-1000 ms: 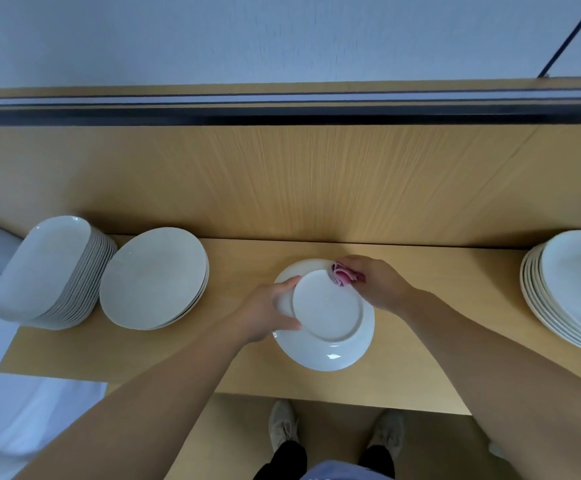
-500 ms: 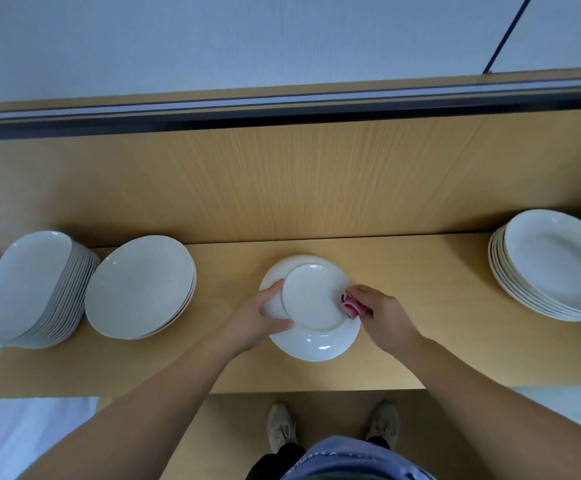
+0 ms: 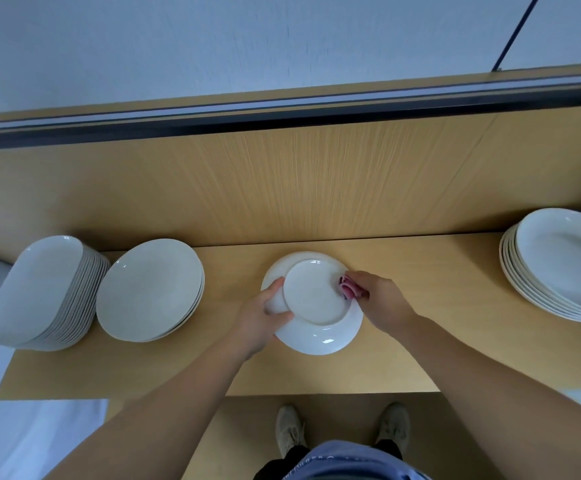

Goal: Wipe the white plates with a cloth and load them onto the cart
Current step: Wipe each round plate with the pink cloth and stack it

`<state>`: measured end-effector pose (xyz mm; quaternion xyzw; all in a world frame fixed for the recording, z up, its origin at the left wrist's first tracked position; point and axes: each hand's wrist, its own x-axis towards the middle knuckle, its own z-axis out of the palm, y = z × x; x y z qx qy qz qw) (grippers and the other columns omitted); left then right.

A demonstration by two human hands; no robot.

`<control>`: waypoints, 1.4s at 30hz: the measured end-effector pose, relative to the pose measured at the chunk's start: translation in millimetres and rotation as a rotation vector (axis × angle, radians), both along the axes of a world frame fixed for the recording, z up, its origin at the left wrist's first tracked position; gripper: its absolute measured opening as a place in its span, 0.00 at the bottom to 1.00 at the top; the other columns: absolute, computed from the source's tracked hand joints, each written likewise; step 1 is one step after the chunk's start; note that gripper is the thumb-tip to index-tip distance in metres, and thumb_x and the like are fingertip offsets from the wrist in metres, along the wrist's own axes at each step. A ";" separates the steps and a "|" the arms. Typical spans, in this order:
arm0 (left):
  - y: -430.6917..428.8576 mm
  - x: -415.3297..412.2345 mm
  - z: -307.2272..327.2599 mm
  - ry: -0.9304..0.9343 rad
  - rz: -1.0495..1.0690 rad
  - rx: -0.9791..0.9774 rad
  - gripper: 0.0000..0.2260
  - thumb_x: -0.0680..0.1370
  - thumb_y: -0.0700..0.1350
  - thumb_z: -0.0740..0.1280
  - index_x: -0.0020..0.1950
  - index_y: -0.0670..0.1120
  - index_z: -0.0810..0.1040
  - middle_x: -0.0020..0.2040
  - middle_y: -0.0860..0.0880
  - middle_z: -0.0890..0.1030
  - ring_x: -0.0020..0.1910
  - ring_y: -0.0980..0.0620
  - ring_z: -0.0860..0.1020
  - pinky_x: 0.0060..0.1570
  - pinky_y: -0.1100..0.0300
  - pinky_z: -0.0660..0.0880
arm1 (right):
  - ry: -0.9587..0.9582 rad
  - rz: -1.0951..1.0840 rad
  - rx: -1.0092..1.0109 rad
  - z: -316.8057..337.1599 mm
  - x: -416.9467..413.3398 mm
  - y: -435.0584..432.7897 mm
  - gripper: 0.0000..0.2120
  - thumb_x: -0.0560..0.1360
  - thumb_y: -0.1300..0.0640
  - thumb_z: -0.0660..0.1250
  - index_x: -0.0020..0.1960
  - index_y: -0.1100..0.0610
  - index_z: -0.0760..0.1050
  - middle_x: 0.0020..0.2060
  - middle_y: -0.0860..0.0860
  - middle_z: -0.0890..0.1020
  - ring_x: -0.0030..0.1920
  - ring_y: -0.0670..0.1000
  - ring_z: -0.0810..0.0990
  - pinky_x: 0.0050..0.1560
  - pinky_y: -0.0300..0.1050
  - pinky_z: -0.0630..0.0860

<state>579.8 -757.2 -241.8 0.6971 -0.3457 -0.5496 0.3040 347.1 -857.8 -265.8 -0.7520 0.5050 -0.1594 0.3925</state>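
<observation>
My left hand [image 3: 264,320] grips the left edge of a white plate [image 3: 320,341], thumb curled over the top and the other fingers tucked underneath, out of sight. The plate is turned bottom up, so its round foot ring faces me. My right hand [image 3: 382,303] pinches a bunched pink cloth [image 3: 347,289] in curled fingers and presses it against the plate's right side, just at the edge of the foot ring. The plate sits over the middle of the wooden counter [image 3: 420,271], between my two forearms. I cannot tell whether it rests on the wood or is lifted just above it.

To my left on the same counter is a short stack of round white plates [image 3: 150,289]. Just beside that, at the counter's far left end, is a taller stack of white dishes [image 3: 39,289] that looks tilted in this wide view. Well apart on my right stands another stack of white rimmed plates [image 3: 559,265], partly cut off by the frame. A wood-grain back panel [image 3: 282,188] rises behind the counter. Below the counter's front edge I see my two pale shoes [image 3: 290,431] on the floor.
</observation>
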 end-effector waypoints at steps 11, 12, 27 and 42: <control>0.5 -7.2 -6.5 -0.036 0.004 -0.067 0.31 0.75 0.44 0.72 0.75 0.59 0.64 0.70 0.51 0.68 0.66 0.47 0.69 0.63 0.46 0.74 | -0.074 0.086 -0.229 -16.7 -14.6 86.3 0.17 0.77 0.69 0.63 0.64 0.58 0.77 0.52 0.49 0.79 0.50 0.48 0.76 0.46 0.34 0.63; -0.4 -7.8 -5.8 -0.043 0.002 -0.071 0.32 0.75 0.43 0.72 0.75 0.58 0.64 0.70 0.51 0.68 0.67 0.47 0.69 0.64 0.47 0.74 | -0.087 0.105 -0.233 -15.0 -17.0 85.2 0.18 0.77 0.70 0.63 0.63 0.57 0.78 0.51 0.48 0.79 0.49 0.47 0.77 0.47 0.38 0.74; -9.0 -4.7 0.7 -0.108 -0.029 -0.079 0.32 0.73 0.40 0.74 0.74 0.53 0.67 0.64 0.53 0.72 0.62 0.52 0.72 0.59 0.60 0.73 | 0.133 0.487 -0.565 7.5 15.0 27.9 0.15 0.65 0.65 0.75 0.50 0.54 0.83 0.43 0.52 0.81 0.40 0.56 0.79 0.39 0.45 0.79; -10.7 -12.9 -1.4 -0.154 -0.009 -0.066 0.32 0.72 0.43 0.75 0.73 0.54 0.68 0.68 0.51 0.73 0.66 0.51 0.71 0.66 0.53 0.71 | 0.365 0.428 -0.568 9.8 57.6 -41.2 0.12 0.67 0.63 0.73 0.48 0.52 0.81 0.42 0.51 0.79 0.41 0.57 0.77 0.37 0.47 0.76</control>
